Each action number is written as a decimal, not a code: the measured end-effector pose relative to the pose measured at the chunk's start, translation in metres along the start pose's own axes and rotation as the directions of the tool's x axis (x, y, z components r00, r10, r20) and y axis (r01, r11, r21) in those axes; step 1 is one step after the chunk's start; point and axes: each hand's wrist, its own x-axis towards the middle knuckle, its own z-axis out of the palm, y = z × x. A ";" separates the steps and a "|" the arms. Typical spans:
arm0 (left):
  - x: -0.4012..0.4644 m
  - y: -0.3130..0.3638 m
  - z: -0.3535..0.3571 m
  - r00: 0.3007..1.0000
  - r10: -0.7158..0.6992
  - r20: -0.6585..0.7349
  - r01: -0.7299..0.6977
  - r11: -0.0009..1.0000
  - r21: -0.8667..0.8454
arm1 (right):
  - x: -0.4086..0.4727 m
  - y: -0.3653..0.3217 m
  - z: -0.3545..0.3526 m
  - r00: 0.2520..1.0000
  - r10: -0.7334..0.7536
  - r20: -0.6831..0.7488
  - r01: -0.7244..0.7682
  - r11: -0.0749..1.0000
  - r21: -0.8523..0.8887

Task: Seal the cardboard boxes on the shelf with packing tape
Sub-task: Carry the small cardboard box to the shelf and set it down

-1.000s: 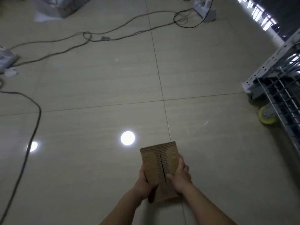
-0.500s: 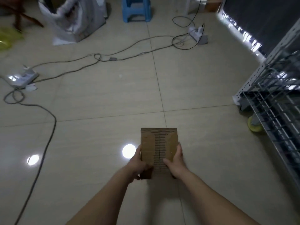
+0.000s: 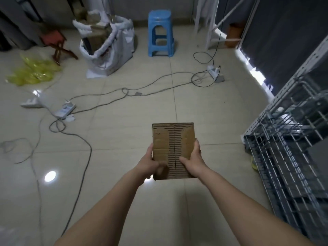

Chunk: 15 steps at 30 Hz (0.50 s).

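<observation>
Pretty messy room tbh. Glossy beige tile floor (image 3: 124, 132) with ceiling lights glaring off it, and cables (image 3: 110, 98) snaking everywhere between power strips (image 3: 64, 110). By the far wall there's a blue plastic stool (image 3: 160, 32), a white sack (image 3: 108, 48) stuffed with cardboard, a small red stool (image 3: 55, 41) and crumpled yellow plastic (image 3: 33, 71). Grey metal shelving (image 3: 291, 139) runs down the right side, with a dark curtain (image 3: 276, 38) behind it.

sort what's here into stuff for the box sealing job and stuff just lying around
For the job:
cardboard box, gripped by left hand and right hand
metal shelf

Lying about:
blue stool
white sack
yellow plastic
power strip
floor cables

No tape in view.
</observation>
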 end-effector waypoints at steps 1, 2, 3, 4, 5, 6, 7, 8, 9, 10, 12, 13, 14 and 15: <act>-0.013 0.019 -0.005 1.000 0.020 0.000 -0.020 1.000 -0.016 | -0.010 -0.017 -0.009 1.000 -0.002 0.001 0.002 1.000 0.008; -0.025 0.037 -0.010 0.999 0.037 -0.003 -0.037 0.999 -0.025 | -0.018 -0.034 -0.018 1.000 -0.003 0.002 0.003 1.000 0.015; -0.035 0.053 -0.015 0.999 0.048 -0.012 -0.049 0.998 -0.037 | -0.027 -0.051 -0.027 1.000 -0.004 0.003 0.004 1.000 0.020; -0.046 0.068 -0.019 0.998 0.061 -0.029 -0.063 0.997 -0.047 | -0.036 -0.067 -0.036 1.000 -0.002 0.006 0.002 1.000 0.027; -0.056 0.084 -0.024 0.996 0.074 -0.043 -0.077 0.996 -0.055 | -0.045 -0.083 -0.046 1.000 -0.001 0.008 0.001 0.999 0.036; -0.066 0.099 -0.028 0.995 0.092 -0.047 -0.095 0.994 -0.055 | -0.054 -0.098 -0.056 1.000 0.000 0.011 -0.001 0.999 0.046; -0.076 0.115 -0.031 0.993 0.109 -0.044 -0.112 0.992 -0.052 | -0.062 -0.113 -0.065 1.000 0.005 0.016 -0.006 0.998 0.057; -0.086 0.131 -0.034 0.990 0.133 -0.040 -0.135 0.990 -0.049 | -0.071 -0.127 -0.075 1.000 0.013 0.022 -0.015 0.997 0.069; -0.095 0.146 -0.036 0.986 0.163 -0.033 -0.164 0.985 -0.056 | -0.079 -0.141 -0.085 0.999 0.021 0.028 -0.024 0.996 0.083; -0.103 0.161 -0.039 0.981 0.192 -0.024 -0.193 0.979 -0.069 | -0.087 -0.153 -0.094 0.999 0.030 0.036 -0.033 0.995 0.097; -0.121 0.192 -0.043 0.973 0.231 -0.003 -0.230 0.966 -0.116 | -0.102 -0.179 -0.113 0.998 0.043 0.045 -0.048 0.991 0.123; -0.127 0.207 -0.045 0.971 0.240 0.004 -0.237 0.962 -0.136 | -0.108 -0.191 -0.123 0.998 0.044 0.041 -0.049 0.991 0.127; -0.134 0.220 -0.047 0.970 0.241 0.013 -0.236 0.959 -0.154 | -0.114 -0.202 -0.133 0.998 0.043 0.039 -0.048 0.991 0.125; -0.140 0.232 -0.048 0.972 0.233 0.025 -0.226 0.959 -0.170 | -0.121 -0.213 -0.142 0.998 0.042 0.041 -0.047 0.992 0.121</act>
